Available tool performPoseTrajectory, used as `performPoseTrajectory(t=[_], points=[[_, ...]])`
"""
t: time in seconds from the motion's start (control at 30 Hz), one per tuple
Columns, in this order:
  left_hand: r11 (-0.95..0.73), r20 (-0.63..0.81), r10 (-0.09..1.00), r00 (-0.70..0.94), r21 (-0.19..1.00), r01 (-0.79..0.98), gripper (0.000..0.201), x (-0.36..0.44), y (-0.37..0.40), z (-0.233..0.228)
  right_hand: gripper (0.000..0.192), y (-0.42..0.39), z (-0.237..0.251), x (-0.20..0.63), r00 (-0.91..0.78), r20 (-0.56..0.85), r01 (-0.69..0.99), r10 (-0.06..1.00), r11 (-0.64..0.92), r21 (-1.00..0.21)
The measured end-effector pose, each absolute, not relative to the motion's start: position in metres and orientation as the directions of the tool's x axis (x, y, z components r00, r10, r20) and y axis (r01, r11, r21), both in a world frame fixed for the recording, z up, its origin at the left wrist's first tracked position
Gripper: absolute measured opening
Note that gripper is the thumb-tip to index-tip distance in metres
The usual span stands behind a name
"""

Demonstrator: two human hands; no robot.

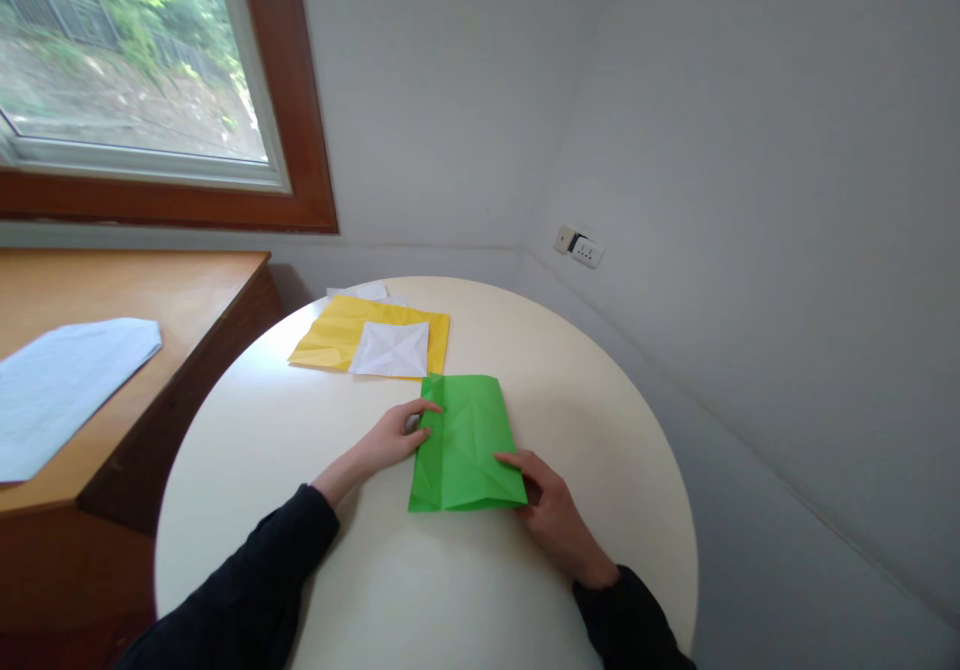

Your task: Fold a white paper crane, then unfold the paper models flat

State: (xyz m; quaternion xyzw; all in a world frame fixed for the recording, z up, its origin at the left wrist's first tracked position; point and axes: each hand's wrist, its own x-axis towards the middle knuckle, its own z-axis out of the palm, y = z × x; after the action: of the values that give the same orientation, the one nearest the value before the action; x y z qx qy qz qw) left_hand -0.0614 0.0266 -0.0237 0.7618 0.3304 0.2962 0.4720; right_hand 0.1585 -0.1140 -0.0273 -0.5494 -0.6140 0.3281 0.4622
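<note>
A folded green paper sheet [465,442] lies flat on the round cream table [337,550], creased in several places. My left hand [394,437] rests at its left edge, thumb and forefinger pinching the paper's side. At the lower right corner my right hand [551,515] presses its fingertips onto the sheet. Both arms wear dark sleeves.
Behind the green sheet lie a yellow paper [337,335] and a creased white square [390,348] on top of it. A wooden desk [172,300] with a pale blue sheet [52,385] stands to the left under a window. Grey walls close in behind and right; a socket [579,246] sits there.
</note>
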Motion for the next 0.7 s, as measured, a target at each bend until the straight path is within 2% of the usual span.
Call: performPoseTrajectory(t=[0.3,0.53,0.7], points=[[-0.352,0.122,0.795,0.594,0.891,0.288,0.029,-0.0605,0.0242,-0.0226,0.028,-0.1146,-0.0283,0.1595,0.014,0.283,0.537,0.959,0.232,-0.811],[-0.548,0.292,0.76,0.581,0.769,0.329,0.026,-0.0616,0.0263,-0.0283,0.029,-0.1157,-0.0311,0.1601,0.004,0.427,0.683,0.904,0.309,-0.662],[-0.612,0.413,0.773,0.482,0.685,0.396,0.024,-0.063,0.0227,-0.0183,0.033,-0.1185,-0.0303,0.1547,-0.076,0.51,0.802,0.857,0.357,-0.48]])
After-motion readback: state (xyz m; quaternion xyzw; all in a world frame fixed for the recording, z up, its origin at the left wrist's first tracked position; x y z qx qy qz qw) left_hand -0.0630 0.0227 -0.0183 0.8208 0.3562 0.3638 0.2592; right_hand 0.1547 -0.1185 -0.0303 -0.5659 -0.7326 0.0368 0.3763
